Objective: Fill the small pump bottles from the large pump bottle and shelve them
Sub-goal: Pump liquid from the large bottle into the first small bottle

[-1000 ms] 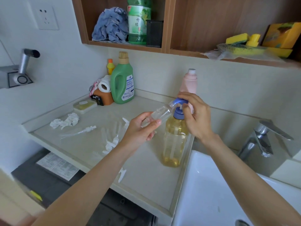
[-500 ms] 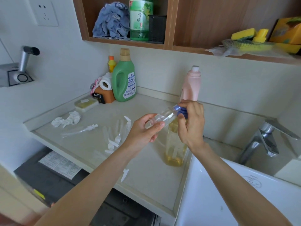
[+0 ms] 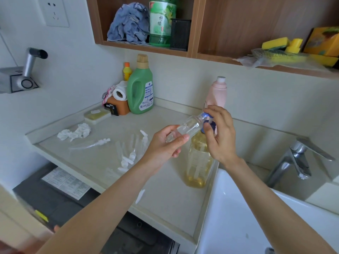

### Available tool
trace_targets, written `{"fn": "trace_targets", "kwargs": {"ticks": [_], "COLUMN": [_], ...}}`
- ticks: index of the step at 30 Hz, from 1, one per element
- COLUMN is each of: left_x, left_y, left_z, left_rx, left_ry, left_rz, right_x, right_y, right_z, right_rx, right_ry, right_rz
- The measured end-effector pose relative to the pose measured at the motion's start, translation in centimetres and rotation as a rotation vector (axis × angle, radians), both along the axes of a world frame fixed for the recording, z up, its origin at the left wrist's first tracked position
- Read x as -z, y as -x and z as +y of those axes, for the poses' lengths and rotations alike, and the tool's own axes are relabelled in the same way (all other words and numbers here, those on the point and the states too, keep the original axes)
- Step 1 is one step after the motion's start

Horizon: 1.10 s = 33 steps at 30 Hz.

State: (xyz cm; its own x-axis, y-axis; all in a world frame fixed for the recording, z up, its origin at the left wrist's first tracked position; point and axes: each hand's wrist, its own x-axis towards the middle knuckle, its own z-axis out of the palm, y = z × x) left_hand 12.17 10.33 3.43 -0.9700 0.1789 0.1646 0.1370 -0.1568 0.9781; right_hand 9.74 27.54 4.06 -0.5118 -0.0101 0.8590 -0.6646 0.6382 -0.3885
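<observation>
My left hand (image 3: 165,143) grips a small clear bottle (image 3: 185,128), tilted with its open neck against the blue pump head (image 3: 208,120) of the large bottle. That large bottle (image 3: 199,158), clear and holding yellow liquid, stands at the counter's right edge. My right hand (image 3: 220,134) is curled over the blue pump, mostly hiding it. A little clear liquid lies in the small bottle. Several more small clear bottles and white pump tops (image 3: 128,154) lie on the counter (image 3: 165,195), left of my left hand. The wooden shelf (image 3: 146,47) hangs above.
A green detergent bottle (image 3: 141,88), a pink bottle (image 3: 217,92), a paper roll (image 3: 120,92), a soap dish (image 3: 97,115) and crumpled tissue (image 3: 75,132) sit at the back. A white sink (image 3: 256,217) and chrome tap (image 3: 297,158) are to the right. On the shelf: cloth, green bottle, sponges (image 3: 282,44).
My right hand has shifted on the blue pump head, its fingers loosening and rising slightly. The small bottle stays at the spout. The camera has dipped a little.
</observation>
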Motion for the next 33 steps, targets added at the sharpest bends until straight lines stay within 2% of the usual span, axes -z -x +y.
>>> {"fn": "trace_targets", "kwargs": {"ticks": [5, 13, 20, 24, 30, 33], "left_x": [0.6, 1.1, 0.7, 0.5, 0.7, 1.1], "left_y": [0.0, -0.2, -0.1, 0.0, 0.0, 0.3], "left_z": [0.1, -0.1, -0.1, 0.2, 0.4, 0.3], "left_rx": [-0.025, -0.033, 0.008, 0.001, 0.013, -0.008], "left_ry": [0.005, 0.022, -0.01, -0.017, -0.017, -0.011], "left_rz": [0.008, -0.022, -0.006, -0.014, -0.019, -0.054], "right_x": [1.3, 1.3, -1.8, -0.7, 0.1, 0.6], "right_y": [0.3, -0.2, -0.3, 0.1, 0.7, 1.0], "right_z": [-1.2, -1.0, 1.0, 0.6, 0.0, -0.5], "right_rx": [0.048, 0.097, 0.004, -0.019, -0.004, 0.052], "right_ry": [0.046, 0.045, -0.06, -0.051, 0.081, 0.064], "right_rz": [0.062, 0.004, -0.017, -0.039, 0.069, 0.096]}}
